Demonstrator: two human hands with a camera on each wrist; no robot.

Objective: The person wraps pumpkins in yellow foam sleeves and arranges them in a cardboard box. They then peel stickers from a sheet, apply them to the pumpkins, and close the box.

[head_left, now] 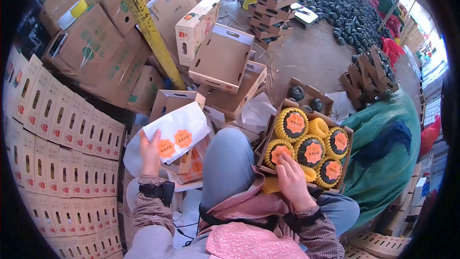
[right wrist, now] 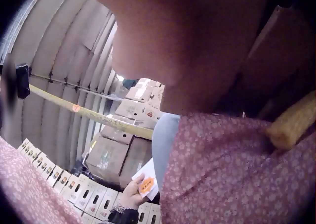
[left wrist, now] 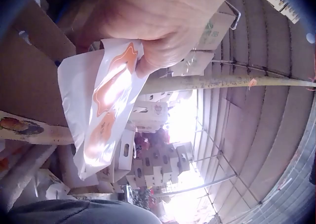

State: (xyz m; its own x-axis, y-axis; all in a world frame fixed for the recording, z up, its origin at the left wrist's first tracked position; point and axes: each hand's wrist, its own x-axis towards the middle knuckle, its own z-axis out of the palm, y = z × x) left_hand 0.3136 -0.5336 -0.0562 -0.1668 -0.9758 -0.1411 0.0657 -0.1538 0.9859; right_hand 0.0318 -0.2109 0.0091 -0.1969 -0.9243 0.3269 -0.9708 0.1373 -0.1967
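Observation:
My left hand point(head_left: 151, 151) grips a white sheet of orange stickers point(head_left: 184, 120) by its left edge, thumb on top. Two orange scalloped stickers show on the sheet. A cardboard box point(head_left: 348, 156) beside my right knee holds several round dark green squashes in yellow foam nets, each with an orange sticker on top. With fingers extended, my right hand point(head_left: 295, 187) presses on the sticker of the lower-left squash point(head_left: 271, 147). In the right wrist view, the hand point(right wrist: 148, 36) fills the top, and its fingertips are hidden.
Behind the packed box, another carton point(head_left: 327, 100) holds bare squashes. Empty cartons point(head_left: 223, 57) lie ahead of my knees, near a yellow pole point(head_left: 148, 29). Stacked printed boxes point(head_left: 62, 163) line the left side. A green tarp point(head_left: 388, 148) lies at right; a large squash pile point(head_left: 350, 21) lies beyond.

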